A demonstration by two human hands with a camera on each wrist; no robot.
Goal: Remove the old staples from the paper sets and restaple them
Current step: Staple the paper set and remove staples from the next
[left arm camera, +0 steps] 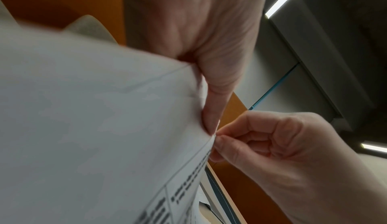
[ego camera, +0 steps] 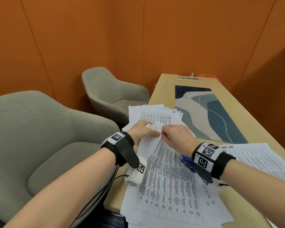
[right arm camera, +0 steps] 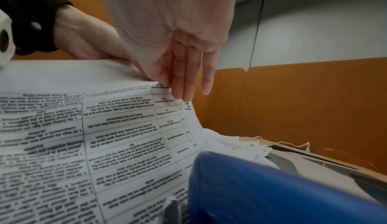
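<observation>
A paper set (ego camera: 168, 178) printed with tables lies on the desk with its far corner lifted. My left hand (ego camera: 150, 129) holds that corner. In the left wrist view its thumb (left arm camera: 211, 111) presses on the sheet (left arm camera: 94, 128). My right hand (ego camera: 162, 134) meets it from the right. Its thumb and forefinger (left arm camera: 222, 143) pinch the very tip of the same corner. In the right wrist view the other fingers (right arm camera: 186, 85) hang down over the page (right arm camera: 83, 128). No staple shows. A blue stapler (ego camera: 186, 162) lies under my right wrist, on the papers.
More printed sheets (ego camera: 155, 114) fan out beyond my hands, and another stack (ego camera: 257, 160) lies to the right. A patterned desk mat (ego camera: 212, 112) covers the far desk. Two grey chairs (ego camera: 44, 139) stand at the left. Orange partition walls enclose the desk.
</observation>
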